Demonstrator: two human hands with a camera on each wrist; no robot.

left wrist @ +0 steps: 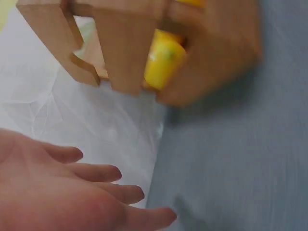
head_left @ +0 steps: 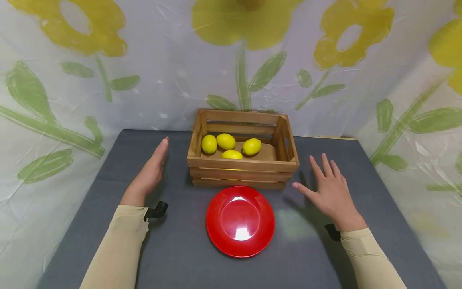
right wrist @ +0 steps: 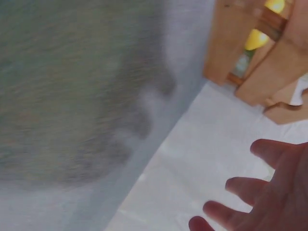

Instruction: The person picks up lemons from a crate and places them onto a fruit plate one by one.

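On the dark grey counter, towards its far edge, stands a brown slatted wooden crate, upright, its top uncovered. Inside it: four yellow, oval lemons. One lies by the left end, one just beside it towards the back, one right of centre, and one close behind the front wall, partly hidden by the top slat. More yellow shows through the gaps between the front slats; cannot tell whether it belongs to that same front lemon.

Nearer the person, in front of the crate: a round, glossy red plate, lying flat, with bright reflections on its surface. Its far rim overlaps the foot of the crate in the head view; contact between the two cannot be determined.

Left hand: to the left of the crate, apart from it, palm turned inward. Grip fully extended, fingers straight, holding nothing. Left wrist view shows a yellow lemon through the crate's slats, slightly blurred.

Right hand: to the right of the crate, thumb stretched towards its near right corner, a gap between them. Grip wide, fingers spread, holding nothing.

Both forearms wear beige sleeves, with black bands at the wrists. Behind the counter hangs a whitish sheet bearing yellow flowers with green leaves.
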